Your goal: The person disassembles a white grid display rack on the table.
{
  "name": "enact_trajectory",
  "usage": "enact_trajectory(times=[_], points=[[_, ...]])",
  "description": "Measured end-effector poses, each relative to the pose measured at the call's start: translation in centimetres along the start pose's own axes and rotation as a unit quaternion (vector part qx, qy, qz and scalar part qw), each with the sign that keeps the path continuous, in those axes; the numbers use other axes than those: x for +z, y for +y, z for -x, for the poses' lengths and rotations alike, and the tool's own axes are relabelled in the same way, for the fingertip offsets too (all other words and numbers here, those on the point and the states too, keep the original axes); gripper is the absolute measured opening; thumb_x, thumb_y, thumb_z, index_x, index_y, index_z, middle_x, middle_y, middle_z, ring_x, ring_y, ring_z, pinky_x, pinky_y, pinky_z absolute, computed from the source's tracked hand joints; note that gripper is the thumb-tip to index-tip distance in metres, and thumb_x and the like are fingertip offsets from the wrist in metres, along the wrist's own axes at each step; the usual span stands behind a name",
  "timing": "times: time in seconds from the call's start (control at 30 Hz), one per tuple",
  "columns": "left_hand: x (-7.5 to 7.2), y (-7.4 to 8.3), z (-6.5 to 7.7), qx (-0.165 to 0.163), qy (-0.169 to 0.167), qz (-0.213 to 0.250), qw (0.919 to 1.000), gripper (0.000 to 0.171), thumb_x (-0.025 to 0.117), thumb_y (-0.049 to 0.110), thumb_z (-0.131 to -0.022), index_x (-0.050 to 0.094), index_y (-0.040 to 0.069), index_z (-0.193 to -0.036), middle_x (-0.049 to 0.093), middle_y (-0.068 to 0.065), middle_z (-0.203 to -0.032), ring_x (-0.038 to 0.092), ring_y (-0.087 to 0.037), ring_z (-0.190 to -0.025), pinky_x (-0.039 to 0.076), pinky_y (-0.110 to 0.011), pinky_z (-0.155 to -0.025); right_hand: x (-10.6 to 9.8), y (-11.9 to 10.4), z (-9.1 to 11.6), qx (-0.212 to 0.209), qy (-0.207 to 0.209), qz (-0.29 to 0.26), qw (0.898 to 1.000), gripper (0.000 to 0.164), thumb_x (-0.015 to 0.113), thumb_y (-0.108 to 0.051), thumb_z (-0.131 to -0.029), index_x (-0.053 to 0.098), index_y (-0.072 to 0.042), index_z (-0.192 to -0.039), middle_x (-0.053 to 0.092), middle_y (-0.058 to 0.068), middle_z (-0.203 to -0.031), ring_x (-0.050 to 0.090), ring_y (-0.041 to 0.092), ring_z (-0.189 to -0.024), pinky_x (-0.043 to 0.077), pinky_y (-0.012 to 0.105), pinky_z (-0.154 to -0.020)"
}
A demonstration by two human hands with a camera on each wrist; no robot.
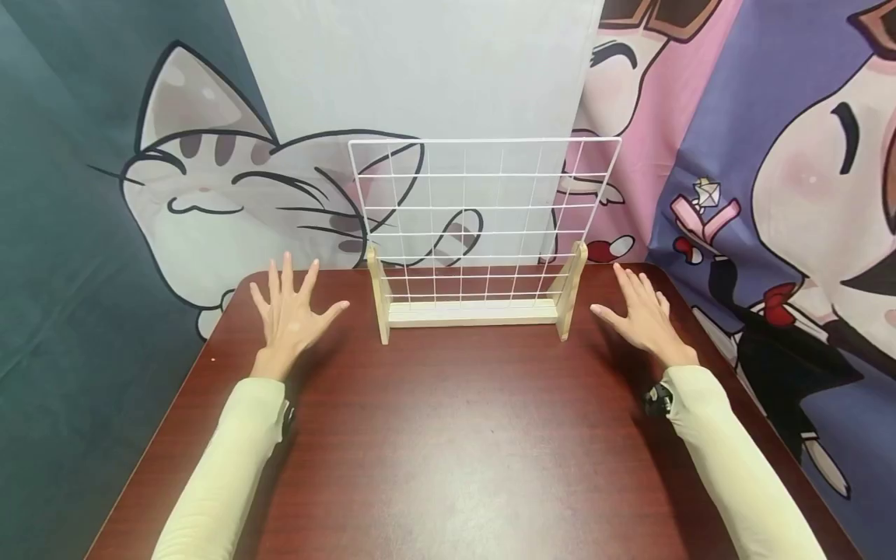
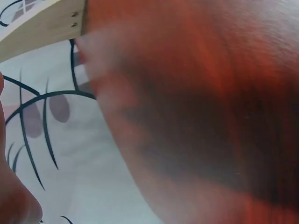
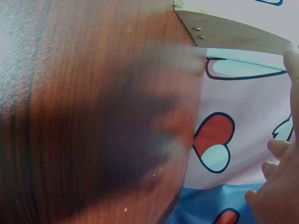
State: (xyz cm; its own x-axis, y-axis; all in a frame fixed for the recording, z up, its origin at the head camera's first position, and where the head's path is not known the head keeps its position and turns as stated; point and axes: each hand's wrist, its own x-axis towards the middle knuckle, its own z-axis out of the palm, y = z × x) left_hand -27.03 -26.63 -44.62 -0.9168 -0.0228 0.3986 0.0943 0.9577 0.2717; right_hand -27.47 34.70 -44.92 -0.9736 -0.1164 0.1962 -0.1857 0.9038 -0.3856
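Observation:
A white wire grid rack (image 1: pixel 483 210) stands upright on a pale wooden base (image 1: pixel 472 313) at the far side of the table. To its left my left hand (image 1: pixel 287 315) is held above the table with fingers spread and nothing in it. On the other side, my right hand (image 1: pixel 644 317) reaches forward, fingers extended and holding nothing. Both hands are apart from the rack. The left wrist view catches one wooden side support (image 2: pixel 51 28) with two screws, and part of my hand at the left edge. A matching support (image 3: pixel 229 32) shows in the right wrist view, above my fingers.
The dark red-brown table (image 1: pixel 483 435) has rounded far corners. Behind it hangs cloth printed with a cartoon cat (image 1: pixel 203 187) on the left and cartoon figures (image 1: pixel 805 171) on the right. Each sleeve has a dark wrist device, the right one (image 1: pixel 658 400) plainly visible.

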Motion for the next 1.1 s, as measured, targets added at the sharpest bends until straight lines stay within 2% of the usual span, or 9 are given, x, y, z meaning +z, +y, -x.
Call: enact_trajectory(times=[0.27, 0.37, 0.47, 0.57, 0.67, 0.97, 1.1], points=[[-1.6, 1.9, -1.2, 0.02, 0.047, 0.026, 0.9983, 0.092, 0.064, 0.066, -0.083, 0.026, 0.03, -0.159, -0.004, -0.009, -0.17, -0.007, -0.035, -0.157, -0.003, -0.076, -0.115, -0.3, -1.1, -1.0, -0.04, 0.014, -0.043, 0.998, 0.104, 0.075, -0.045, -0.085, 0.007, -0.024, -0.162, 0.023, 0.02, -0.165, 0.014, 0.048, -0.151, 0.018, 0.078, -0.109], [-2.0, 2.7, -1.4, 0.038, 0.077, 0.04, 0.9955, 0.092, 0.067, 0.063, -0.081, 0.029, 0.029, -0.158, -0.003, -0.008, -0.17, -0.005, -0.034, -0.157, -0.003, -0.074, -0.115, -0.5, -1.7, -1.3, -0.05, 0.004, -0.067, 0.997, 0.107, 0.077, -0.04, -0.084, 0.004, -0.03, -0.162, 0.024, 0.021, -0.164, 0.018, 0.046, -0.151, 0.019, 0.077, -0.11], [-2.4, 3.8, -1.7, 0.072, 0.122, 0.055, 0.9884, 0.091, 0.07, 0.061, -0.078, 0.035, 0.029, -0.156, 0.004, -0.01, -0.17, 0.001, -0.035, -0.157, -0.001, -0.073, -0.116, -0.7, -2.4, -1.8, -0.055, -0.007, -0.095, 0.994, 0.109, 0.078, -0.036, -0.085, 0.0, -0.035, -0.161, 0.029, 0.022, -0.162, 0.026, 0.046, -0.149, 0.022, 0.072, -0.112], [-2.6, 5.2, -2.2, 0.108, 0.172, 0.068, 0.9768, 0.09, 0.074, 0.058, -0.074, 0.041, 0.028, -0.152, 0.012, -0.013, -0.169, 0.007, -0.037, -0.156, 0.0, -0.072, -0.117, -0.9, -3.1, -2.4, -0.057, -0.017, -0.121, 0.991, 0.108, 0.078, -0.033, -0.086, -0.001, -0.039, -0.16, 0.036, 0.023, -0.158, 0.035, 0.048, -0.143, 0.028, 0.068, -0.113], [-2.8, 6.9, -2.7, 0.135, 0.205, 0.081, 0.9662, 0.089, 0.078, 0.054, -0.072, 0.044, 0.029, -0.15, 0.017, -0.014, -0.167, 0.01, -0.038, -0.155, 0.001, -0.07, -0.118, -0.9, -3.7, -2.8, -0.061, -0.024, -0.135, 0.989, 0.106, 0.077, -0.029, -0.088, -0.001, -0.039, -0.16, 0.04, 0.022, -0.156, 0.039, 0.05, -0.14, 0.03, 0.067, -0.112], [-2.5, 11.5, -3.8, 0.2, 0.237, 0.086, 0.9468, 0.088, 0.082, 0.051, -0.071, 0.046, 0.029, -0.148, 0.024, -0.018, -0.164, 0.018, -0.04, -0.153, 0.003, -0.066, -0.121, -0.7, -5.1, -3.7, -0.092, -0.017, -0.165, 0.982, 0.101, 0.072, -0.016, -0.091, 0.002, -0.033, -0.161, 0.044, 0.028, -0.151, 0.047, 0.054, -0.133, 0.033, 0.066, -0.11], [-2.2, 13.4, -4.4, 0.223, 0.236, 0.076, 0.9429, 0.086, 0.08, 0.055, -0.073, 0.046, 0.028, -0.147, 0.023, -0.017, -0.164, 0.018, -0.04, -0.153, 0.002, -0.065, -0.121, -0.6, -5.2, -3.9, -0.107, -0.005, -0.168, 0.98, 0.097, 0.069, -0.01, -0.093, 0.004, -0.029, -0.162, 0.045, 0.031, -0.148, 0.047, 0.055, -0.132, 0.034, 0.066, -0.109]])
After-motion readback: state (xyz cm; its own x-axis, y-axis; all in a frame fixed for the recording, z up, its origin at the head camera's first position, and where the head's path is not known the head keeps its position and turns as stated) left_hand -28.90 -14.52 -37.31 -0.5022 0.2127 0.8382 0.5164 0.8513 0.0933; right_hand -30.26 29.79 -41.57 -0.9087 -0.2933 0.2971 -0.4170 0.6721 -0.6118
